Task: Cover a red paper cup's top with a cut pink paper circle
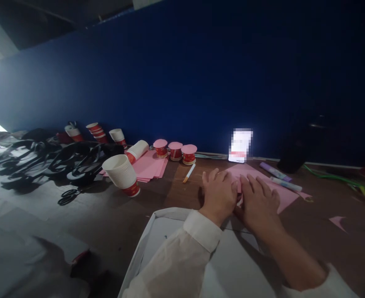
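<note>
My left hand and my right hand are close together over the table, fingers bent and pressing down from both sides. Between them shows a small piece of pink paper, with a bit of red and white below it. My palms and fingers cover most of this piece. Under and behind my right hand spreads a larger pink sheet. On its far edge lie a purple tube and a pale tube.
Left of my hands are a white-and-orange stick, three pink-topped red cup pieces, pink sheets, stacked paper cups, and scissors. A lit phone leans on the blue partition. In front is a white box lid.
</note>
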A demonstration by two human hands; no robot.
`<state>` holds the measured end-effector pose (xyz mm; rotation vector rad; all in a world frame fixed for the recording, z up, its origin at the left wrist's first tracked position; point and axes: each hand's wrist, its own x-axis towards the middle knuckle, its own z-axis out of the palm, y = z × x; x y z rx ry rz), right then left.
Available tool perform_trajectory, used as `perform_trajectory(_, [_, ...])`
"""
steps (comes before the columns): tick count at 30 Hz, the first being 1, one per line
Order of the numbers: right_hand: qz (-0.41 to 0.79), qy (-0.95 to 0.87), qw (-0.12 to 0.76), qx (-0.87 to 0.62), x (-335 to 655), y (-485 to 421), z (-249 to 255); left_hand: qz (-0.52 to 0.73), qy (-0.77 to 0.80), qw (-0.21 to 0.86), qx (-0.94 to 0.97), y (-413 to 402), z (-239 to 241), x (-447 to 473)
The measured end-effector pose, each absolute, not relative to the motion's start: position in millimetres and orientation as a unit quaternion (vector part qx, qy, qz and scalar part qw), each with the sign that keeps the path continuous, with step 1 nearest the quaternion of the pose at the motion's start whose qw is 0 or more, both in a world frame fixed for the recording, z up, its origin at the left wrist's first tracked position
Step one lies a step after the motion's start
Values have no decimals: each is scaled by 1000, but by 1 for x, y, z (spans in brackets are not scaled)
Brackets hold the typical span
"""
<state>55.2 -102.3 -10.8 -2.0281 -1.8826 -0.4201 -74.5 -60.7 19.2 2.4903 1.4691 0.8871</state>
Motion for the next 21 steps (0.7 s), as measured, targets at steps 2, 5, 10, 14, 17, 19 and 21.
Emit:
perform_trajectory(2, [-148,-652,172,-723,52,-104,-10,286,493,53,820,-63,18,-75])
perform_trajectory(5, [-156,-646,187,-724,47,-107,-10,270,510,49,815,-66,17,-75])
perform_trajectory(10, [-154,-644,184,-726,43,-107,-11,254,519,40,815,-67,16,-74])
perform_trajectory(14, [-148,-643,182,-729,43,-108,-12,274,511,65,812,-68,17,-72])
perform_trajectory(17, [-128,-646,203,-724,44,-106,-14,304,498,113,804,-64,15,-74])
perform_trajectory(19, [-99,-640,234,-725,47,-103,-13,351,498,157,777,-57,14,-79])
perform_trajectory(21, [-51,-618,266,-738,51,-97,-11,427,511,197,720,-46,12,-86])
